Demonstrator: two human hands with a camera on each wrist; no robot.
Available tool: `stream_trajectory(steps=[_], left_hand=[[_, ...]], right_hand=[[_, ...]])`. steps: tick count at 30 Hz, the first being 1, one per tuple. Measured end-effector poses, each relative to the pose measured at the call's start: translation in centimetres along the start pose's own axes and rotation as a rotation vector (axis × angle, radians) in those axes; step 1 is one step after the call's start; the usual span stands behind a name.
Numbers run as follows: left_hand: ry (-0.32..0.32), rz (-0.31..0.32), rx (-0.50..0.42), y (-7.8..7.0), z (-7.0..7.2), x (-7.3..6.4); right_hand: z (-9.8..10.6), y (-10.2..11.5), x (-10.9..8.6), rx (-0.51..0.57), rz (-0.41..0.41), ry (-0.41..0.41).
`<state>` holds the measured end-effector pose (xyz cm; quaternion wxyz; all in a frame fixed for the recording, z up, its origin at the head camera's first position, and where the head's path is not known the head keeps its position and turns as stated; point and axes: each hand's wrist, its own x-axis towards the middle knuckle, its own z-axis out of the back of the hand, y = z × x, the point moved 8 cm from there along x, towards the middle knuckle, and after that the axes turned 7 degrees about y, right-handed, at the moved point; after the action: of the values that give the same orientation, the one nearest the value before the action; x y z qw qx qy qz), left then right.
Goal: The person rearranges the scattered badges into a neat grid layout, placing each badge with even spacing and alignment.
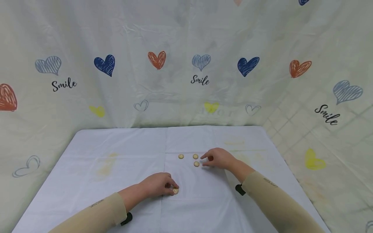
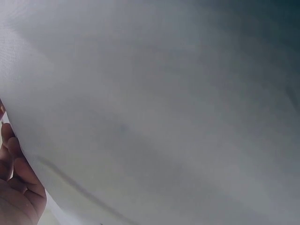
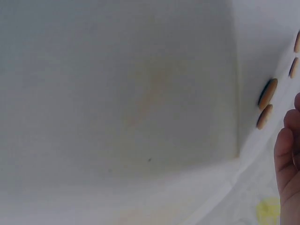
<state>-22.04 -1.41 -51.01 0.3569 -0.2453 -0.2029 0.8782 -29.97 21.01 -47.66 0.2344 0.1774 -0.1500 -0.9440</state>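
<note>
My left hand (image 1: 158, 185) is low over the near middle of the table, thumb and forefinger pinching the edge of a small round tan disc (image 1: 175, 191) with dark markings. Farther back, my right hand (image 1: 220, 158) has thumb and forefinger spread, with nothing between them. Just left of its fingertips lie two more discs, a far disc (image 1: 195, 156) and a nearer disc (image 1: 196, 164). Another disc (image 1: 181, 156) lies to their left. In the right wrist view the discs (image 3: 268, 93) appear edge-on as thick wooden rounds. The left wrist view shows only curled fingers (image 2: 21, 173) at its edge.
A white cloth (image 1: 116, 181) with creases and faint yellow stains covers the table. Behind it hangs a pale curtain (image 1: 175, 38) printed with hearts and the word Smile, which also runs down both sides. A dark wrist device (image 1: 240, 190) sits under the right sleeve.
</note>
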Motion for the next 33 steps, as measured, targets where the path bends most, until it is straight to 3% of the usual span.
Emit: stream_trajectory(steps=[9,13,33], left_hand=[[-0.006,-0.008,-0.001,-0.2,0.1,-0.1],[-0.007,-0.004,0.004,-0.2,0.2,-0.1],[-0.019,-0.004,0.009,-0.4,0.2,-0.2]], right_hand=[[1.0,-3.9,-3.1,0.107,-0.086,-0.037],[1.0,-5.2,-3.8,0.092,-0.088,-0.057],[-0.7,-6.0,-2.3,0.074,-0.071,-0.009]])
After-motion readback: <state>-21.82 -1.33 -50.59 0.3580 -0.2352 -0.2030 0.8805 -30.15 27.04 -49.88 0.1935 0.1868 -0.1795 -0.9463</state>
